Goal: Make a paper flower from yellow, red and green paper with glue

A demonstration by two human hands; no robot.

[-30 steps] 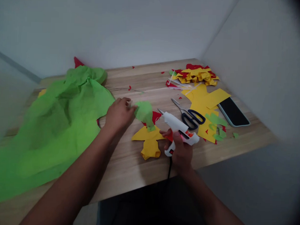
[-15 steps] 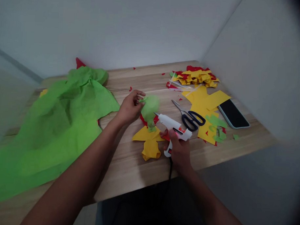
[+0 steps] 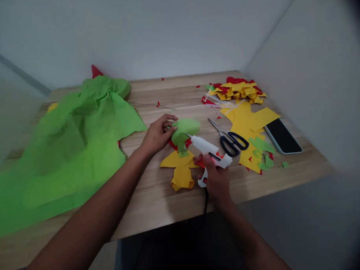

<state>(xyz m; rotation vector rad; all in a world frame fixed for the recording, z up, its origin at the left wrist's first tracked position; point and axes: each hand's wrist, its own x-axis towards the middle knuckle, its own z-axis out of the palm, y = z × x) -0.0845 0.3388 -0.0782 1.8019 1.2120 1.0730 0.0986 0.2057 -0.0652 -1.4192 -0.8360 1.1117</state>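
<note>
My right hand (image 3: pixel 215 177) is wrapped round the handle of a white glue gun (image 3: pixel 209 148), its nozzle pointing left. Between my left thumb and fingers, my left hand (image 3: pixel 160 133) pinches the edge of a light green paper piece (image 3: pixel 186 129), which is blurred. The nozzle tip is close to this green piece; whether they touch I cannot tell. Under it lie a red piece (image 3: pixel 173 145), partly hidden, and a yellow paper shape (image 3: pixel 182 172) with folded edges. A black cord (image 3: pixel 206 201) runs down from the glue gun over the table edge.
Scissors (image 3: pixel 229 140) with dark blue handles lie right of the glue gun, beside yellow paper (image 3: pixel 242 117) and a phone (image 3: pixel 282 136). Crumpled yellow and red pieces (image 3: pixel 240 90) and clear sticks (image 3: pixel 219 105) sit behind. A big green sheet (image 3: pixel 79 147) covers the table's left side.
The green paper piece in my left hand has tilted lower and flatter, and my left hand has shifted slightly down and right. My right hand keeps hold of the glue gun; the view has shifted slightly.
</note>
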